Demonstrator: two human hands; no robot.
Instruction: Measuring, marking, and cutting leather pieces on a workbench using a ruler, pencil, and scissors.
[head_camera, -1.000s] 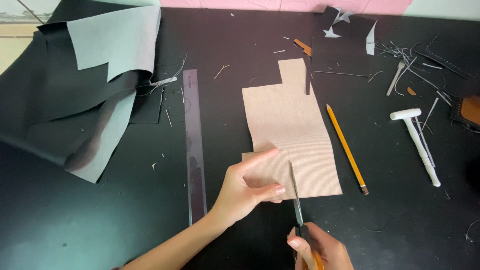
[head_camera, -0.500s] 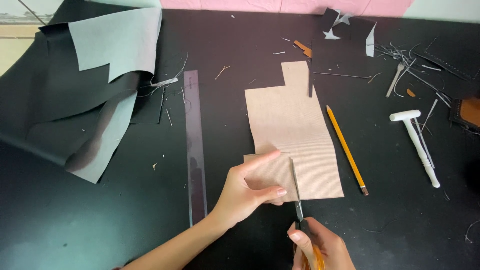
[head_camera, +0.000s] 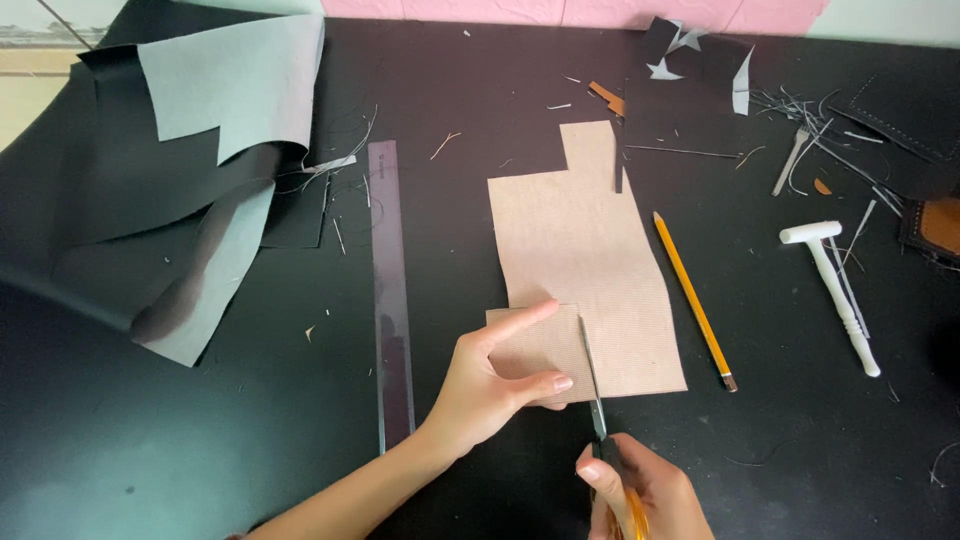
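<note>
While left hand (head_camera: 490, 385) pins tan card piece (head_camera: 585, 270) flat on worktop (head_camera: 800, 440), fingers spread, thumb on small flap; right hand (head_camera: 640, 490) fingers wrapped round orange-handled scissors (head_camera: 598, 400), blades partly into card's lower edge.

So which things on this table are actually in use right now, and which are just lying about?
In use: tan corrugated cardboard sheet, orange-handled scissors, left hand, right hand.

Lying about: yellow pencil, long dark ruler, white hammer, folded black-and-grey leather sheet.
</note>
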